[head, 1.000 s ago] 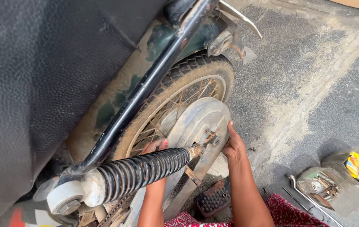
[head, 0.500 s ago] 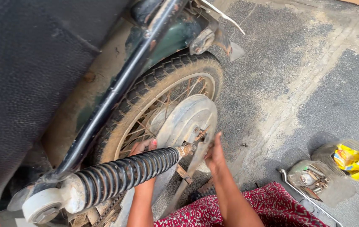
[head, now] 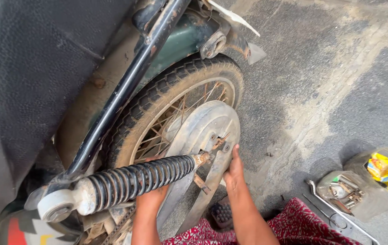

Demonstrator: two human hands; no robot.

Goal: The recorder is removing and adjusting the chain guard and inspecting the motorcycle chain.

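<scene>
I have both hands on the rear wheel (head: 176, 118) of a motorcycle, down at its grey hub plate (head: 203, 131), which sits low in the middle of my view, just behind the lower end of the black coil shock absorber (head: 130, 181). My right hand (head: 234, 170) lies flat along the plate's outer edge, fingers together and pressed against the metal, not wrapped round anything. My left hand (head: 151, 197) reaches in under the shock; the spring hides its fingers, so I cannot tell whether it grips or only rests there.

I judge the wheel heavy and stiff, with dusty metal that gives fair friction but rusty spokes (head: 157, 136) that look thin and sharp between them. The tyre's knobbly tread or the plate's rim seem the sound places to take hold; the spokes do not.

Above runs the black frame tube (head: 126, 90) and the green mudguard (head: 176, 43), with the black seat (head: 26, 81) to the left. On the concrete ground (head: 321, 90) to the right lie a clear tub of small metal parts (head: 346, 190), a long metal tool (head: 339, 213) and a yellow packet (head: 387, 168).
</scene>
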